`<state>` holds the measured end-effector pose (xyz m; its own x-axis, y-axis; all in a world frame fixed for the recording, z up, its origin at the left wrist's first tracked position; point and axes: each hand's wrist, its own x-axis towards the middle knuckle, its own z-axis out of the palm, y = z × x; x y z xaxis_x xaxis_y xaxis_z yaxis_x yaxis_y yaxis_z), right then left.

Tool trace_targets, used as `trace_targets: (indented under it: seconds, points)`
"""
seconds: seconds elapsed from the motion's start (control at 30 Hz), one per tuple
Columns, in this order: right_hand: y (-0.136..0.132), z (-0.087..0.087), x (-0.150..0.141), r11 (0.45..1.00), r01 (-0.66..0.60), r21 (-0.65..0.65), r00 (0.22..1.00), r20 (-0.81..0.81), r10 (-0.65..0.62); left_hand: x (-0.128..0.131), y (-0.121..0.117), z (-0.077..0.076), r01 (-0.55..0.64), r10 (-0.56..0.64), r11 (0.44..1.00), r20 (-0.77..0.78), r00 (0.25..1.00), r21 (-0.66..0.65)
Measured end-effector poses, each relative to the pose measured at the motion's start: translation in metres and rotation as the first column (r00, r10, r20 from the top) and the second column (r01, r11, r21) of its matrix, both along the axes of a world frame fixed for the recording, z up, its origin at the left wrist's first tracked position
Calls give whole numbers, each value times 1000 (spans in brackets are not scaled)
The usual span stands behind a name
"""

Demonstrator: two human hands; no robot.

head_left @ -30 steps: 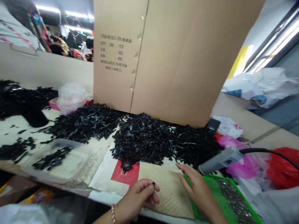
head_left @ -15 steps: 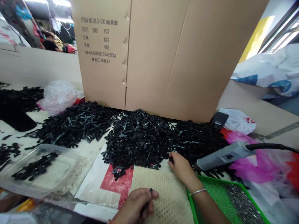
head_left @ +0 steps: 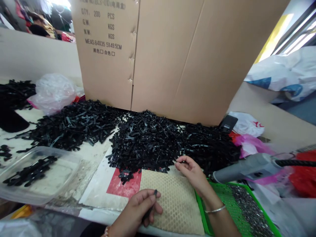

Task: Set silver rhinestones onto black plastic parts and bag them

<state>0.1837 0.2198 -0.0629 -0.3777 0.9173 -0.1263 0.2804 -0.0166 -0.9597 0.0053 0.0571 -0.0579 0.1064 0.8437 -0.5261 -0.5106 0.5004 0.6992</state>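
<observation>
In my left hand, closed above the honeycomb-patterned mat, is a thin black strip; one rounded end shows past the thumb, and the rest is mostly hidden by the fingers. My right hand, with a bracelet at the wrist, reaches to the front edge of the middle pile of black parts. Its thumb and forefinger are slightly apart, and I see nothing clearly between them. A few joined black pieces lie on the red patch just left of the mat.
A grey corded power tool lies over a green tray of small metal pieces. At left stands a clear plastic container with black parts. A tall cardboard sheet blocks the back, beside more black piles.
The view has shifted a little. My right hand's fingers have opened from around a dark bit at the pile's edge. My left hand still holds the strip near the mat.
</observation>
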Motion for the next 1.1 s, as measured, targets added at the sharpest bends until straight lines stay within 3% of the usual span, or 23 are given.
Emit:
trace_targets:
  seconds: [0.27, 0.4, 0.53, 0.63, 0.67, 0.73, 0.83, 0.93, 1.03, 1.1]
  points:
    - [-3, -5, 18, 951, 127, 282, 989, 33, -142, -10, -4, 9, -82, 84, 995, -33, 996, 63]
    - [-14, -4, 6, 934, -42, 356, 988, 153, -14, -9, -4, 8, -89, 90, 995, -22, 996, 51]
    - [-17, 3, -12, 881, -248, 402, 954, 261, 149, -7, -7, 8, -99, 100, 995, -26, 995, 32]
    - [2, 7, -5, 849, -169, 500, 959, 283, 24, -8, -8, 7, -112, 113, 993, -38, 993, 22]
    - [10, 7, 0, 824, -156, 544, 942, 332, -41, -8, -9, 7, -115, 116, 993, -31, 993, 17]
    - [25, 4, 9, 767, -264, 584, 845, 524, -108, -9, -10, 9, -121, 121, 993, 6, 993, 1]
    - [36, -3, 15, 739, -486, 466, 597, 795, -109, -11, -11, 15, -119, 121, 993, 106, 987, -21]
    - [37, -7, 14, 736, -552, 391, 441, 886, -141, -14, -13, 22, -122, 124, 992, 201, 972, -21]
    - [38, -5, 15, 690, -593, 415, 423, 890, -171, -16, -15, 27, -134, 134, 991, 253, 958, -18]
    - [42, -3, 17, 630, -594, 500, 506, 841, -191, -17, -16, 28, -130, 128, 991, 267, 955, -11]
